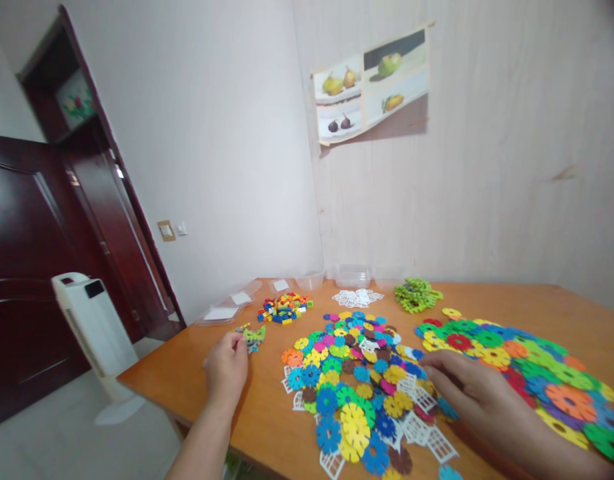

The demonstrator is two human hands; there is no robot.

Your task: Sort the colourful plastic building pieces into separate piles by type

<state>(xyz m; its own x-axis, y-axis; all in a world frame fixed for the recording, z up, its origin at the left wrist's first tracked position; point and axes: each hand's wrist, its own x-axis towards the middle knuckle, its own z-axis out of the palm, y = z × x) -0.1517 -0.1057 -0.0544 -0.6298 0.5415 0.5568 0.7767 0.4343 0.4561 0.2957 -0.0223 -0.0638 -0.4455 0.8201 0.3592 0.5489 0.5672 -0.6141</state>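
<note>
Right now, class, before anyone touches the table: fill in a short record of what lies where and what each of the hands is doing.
Surface: orange wooden table
Left hand: fingertips at a small green cluster; grip unclear
Right hand: open, fingers resting on the mixed disc pile
Far right: larger discs, spread flat
Back row: small bricks, white lattice pieces, green pile, clear tubs
Wall: fruit poster
Floor, left: white heater
</note>
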